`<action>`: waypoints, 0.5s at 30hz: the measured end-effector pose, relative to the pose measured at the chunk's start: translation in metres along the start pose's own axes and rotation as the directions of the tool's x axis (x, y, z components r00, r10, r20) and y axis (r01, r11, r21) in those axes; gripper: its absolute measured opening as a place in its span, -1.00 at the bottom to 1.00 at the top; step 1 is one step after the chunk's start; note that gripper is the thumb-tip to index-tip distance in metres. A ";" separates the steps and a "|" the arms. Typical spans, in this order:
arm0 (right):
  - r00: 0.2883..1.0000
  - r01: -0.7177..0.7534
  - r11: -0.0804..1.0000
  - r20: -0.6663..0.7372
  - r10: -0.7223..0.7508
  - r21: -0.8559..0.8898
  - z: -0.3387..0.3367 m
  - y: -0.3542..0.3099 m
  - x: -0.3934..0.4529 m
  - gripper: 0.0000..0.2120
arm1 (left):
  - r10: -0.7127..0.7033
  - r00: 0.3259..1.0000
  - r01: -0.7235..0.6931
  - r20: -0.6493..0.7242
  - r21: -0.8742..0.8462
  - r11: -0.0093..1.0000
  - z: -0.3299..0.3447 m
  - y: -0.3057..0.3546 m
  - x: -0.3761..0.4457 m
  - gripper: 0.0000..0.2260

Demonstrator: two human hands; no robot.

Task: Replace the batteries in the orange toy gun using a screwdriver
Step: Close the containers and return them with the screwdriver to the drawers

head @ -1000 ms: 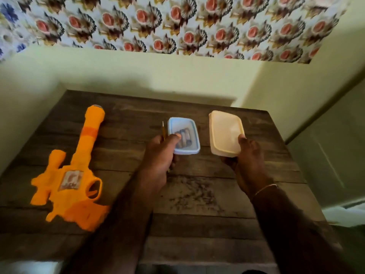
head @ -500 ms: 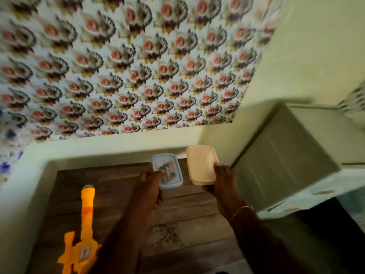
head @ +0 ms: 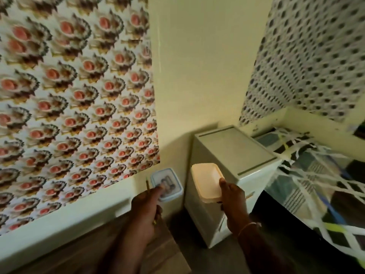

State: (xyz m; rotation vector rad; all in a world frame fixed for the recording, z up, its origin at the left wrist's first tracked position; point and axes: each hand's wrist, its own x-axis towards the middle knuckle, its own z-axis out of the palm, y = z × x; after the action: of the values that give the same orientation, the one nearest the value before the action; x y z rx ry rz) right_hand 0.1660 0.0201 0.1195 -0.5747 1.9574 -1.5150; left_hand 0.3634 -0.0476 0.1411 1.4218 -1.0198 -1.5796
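My left hand [head: 146, 206] grips a small clear box with a blue rim [head: 166, 183], thumb on its lid; batteries show through the lid. A thin screwdriver [head: 147, 185] sticks up from the same hand beside the box. My right hand [head: 232, 196] holds a cream plastic box [head: 206, 179] by its near right edge, thumb on top. Both boxes are lifted in the air, side by side and apart. The orange toy gun is out of view.
The wooden table [head: 79, 254] shows only at the lower left. A cream cabinet [head: 235, 155] stands to the right of it, against the wall. Farther right lies a bed with a dark patterned cover [head: 316, 184]. Floral wallpaper [head: 69, 95] fills the left.
The view has swung up and to the right, so the toy gun and most of the table have left the frame. Both hands have lifted their boxes off the table.
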 end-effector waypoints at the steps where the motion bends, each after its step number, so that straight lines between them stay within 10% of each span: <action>1: 0.999 0.000 1.000 -0.037 0.000 -0.006 -0.020 0.001 0.018 -0.71 | -0.014 1.000 0.014 0.010 0.000 1.000 0.028 -0.001 0.000 -0.79; 15: 0.995 0.038 0.967 -0.076 -0.059 -0.252 -0.251 0.000 0.235 -0.76 | -0.150 0.989 0.149 -0.006 -0.062 0.987 0.351 -0.036 0.039 -0.78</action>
State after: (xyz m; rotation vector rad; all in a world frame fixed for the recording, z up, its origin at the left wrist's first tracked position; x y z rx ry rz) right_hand -0.1773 0.0450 0.1189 -0.6791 2.2322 -1.3475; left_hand 0.0091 -0.0456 0.1136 1.4919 -0.8677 -1.6939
